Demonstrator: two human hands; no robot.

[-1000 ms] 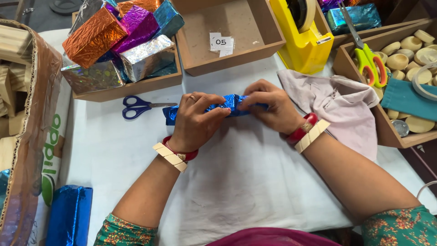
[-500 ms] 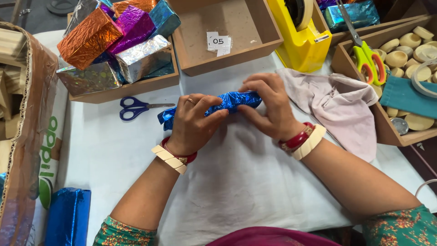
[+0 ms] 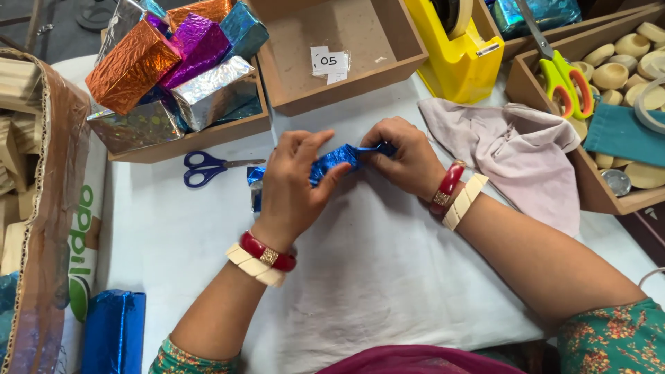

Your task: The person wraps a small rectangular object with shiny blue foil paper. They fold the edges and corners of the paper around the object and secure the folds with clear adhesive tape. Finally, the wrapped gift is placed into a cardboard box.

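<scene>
Blue scissors [image 3: 208, 167] are seen beside the left hand [image 3: 294, 190], whose fingers [image 3: 331, 181] are pinched on a blue foil packet [image 3: 336, 161]; its other end is gripped by the right hand [image 3: 404, 158], above the white table [image 3: 388, 277].

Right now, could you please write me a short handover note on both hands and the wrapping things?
Left hand: grips the blue foil-wrapped piece at its left part.
Right hand: fingers pinch the foil at its right end.
Nearby: blue scissors to the left on the white table, yellow tape dispenser behind, wrapped foil boxes in a wooden tray.
Done: foil is around the piece.
Left: the ends look unsealed; no tape visible on it.
</scene>
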